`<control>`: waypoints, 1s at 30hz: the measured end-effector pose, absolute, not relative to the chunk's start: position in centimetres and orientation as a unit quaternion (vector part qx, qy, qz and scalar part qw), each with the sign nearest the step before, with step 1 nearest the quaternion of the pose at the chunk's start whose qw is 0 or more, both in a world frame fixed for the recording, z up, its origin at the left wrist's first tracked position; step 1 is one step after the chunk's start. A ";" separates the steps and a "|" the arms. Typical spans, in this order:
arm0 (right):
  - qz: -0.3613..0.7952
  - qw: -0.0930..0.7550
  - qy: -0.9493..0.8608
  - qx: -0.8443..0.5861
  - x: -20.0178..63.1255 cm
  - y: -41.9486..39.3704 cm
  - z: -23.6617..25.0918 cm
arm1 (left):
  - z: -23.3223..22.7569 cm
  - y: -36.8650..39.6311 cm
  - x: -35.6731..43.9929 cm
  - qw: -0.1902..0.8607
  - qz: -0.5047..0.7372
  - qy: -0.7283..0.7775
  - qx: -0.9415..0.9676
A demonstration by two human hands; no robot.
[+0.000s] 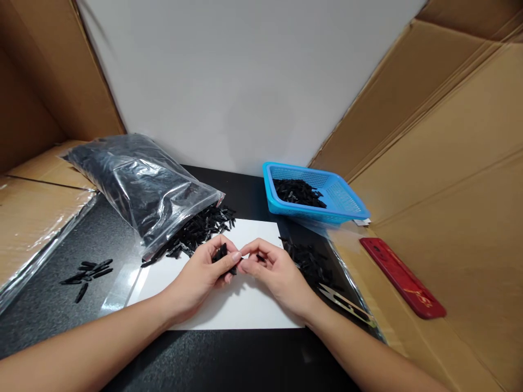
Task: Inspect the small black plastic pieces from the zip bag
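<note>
Two hands, the left hand (212, 267) and the right hand (280, 269), meet above the white sheet (241, 316) on the table (229, 356). Left fingers curl around several black pieces (221, 253); right fingers pinch narrowly at a small dark piece (242, 260) between the hands. Work appears partway: loose pieces (297, 193) partly fill the blue basket (347, 209), while the bulging plastic bag (141, 179) and the heap (200, 228) at its mouth appear left to process. Whether the pile (309, 262) along the sheet's right edge is finished cannot be told.

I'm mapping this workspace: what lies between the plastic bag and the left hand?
A pile of black pieces lies between the plastic bag and the left hand, as the head view shows.
</note>
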State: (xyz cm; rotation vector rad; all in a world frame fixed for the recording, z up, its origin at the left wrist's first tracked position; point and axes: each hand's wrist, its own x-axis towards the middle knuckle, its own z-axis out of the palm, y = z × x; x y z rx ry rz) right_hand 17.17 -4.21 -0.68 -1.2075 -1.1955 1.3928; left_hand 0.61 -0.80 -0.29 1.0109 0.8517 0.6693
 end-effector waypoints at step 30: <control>0.417 0.524 -0.504 -0.546 18.1 -3.9 -1.1 | -0.6 -0.4 1.2 0.793 0.308 0.364 0.378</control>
